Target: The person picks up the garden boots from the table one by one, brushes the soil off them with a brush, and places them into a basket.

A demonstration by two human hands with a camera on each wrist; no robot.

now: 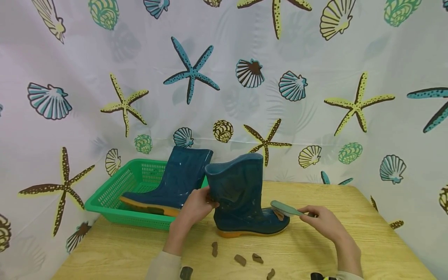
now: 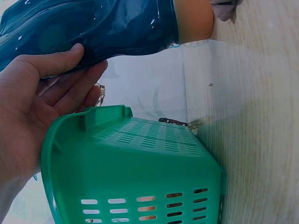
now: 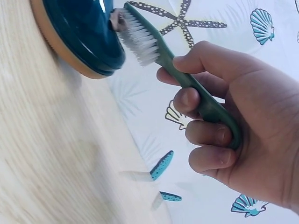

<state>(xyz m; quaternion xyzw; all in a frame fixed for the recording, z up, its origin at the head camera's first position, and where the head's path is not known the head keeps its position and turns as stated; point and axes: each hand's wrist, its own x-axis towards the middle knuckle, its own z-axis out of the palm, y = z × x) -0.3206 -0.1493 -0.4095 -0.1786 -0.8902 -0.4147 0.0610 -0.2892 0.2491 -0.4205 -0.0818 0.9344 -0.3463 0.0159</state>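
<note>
A glossy dark-blue rain boot (image 1: 239, 190) with a tan sole stands upright on the table, its toe to the right. My left hand (image 1: 196, 207) grips the back of its shaft; in the left wrist view the thumb lies on the near side of the boot (image 2: 117, 28) and the fingers reach behind. My right hand (image 1: 326, 222) holds a green scrub brush (image 1: 288, 209) by its handle. In the right wrist view, the brush's white bristles (image 3: 142, 44) meet a brown lump (image 3: 120, 21) stuck on the toe.
Left of the boot, a green perforated basket (image 1: 136, 219) holds a second blue boot (image 1: 182, 175), tilted over its rim. Several brown pieces (image 1: 240, 259) lie on the wooden table (image 1: 325, 194) in front. A shell-and-starfish patterned curtain (image 1: 224, 105) hangs behind the table.
</note>
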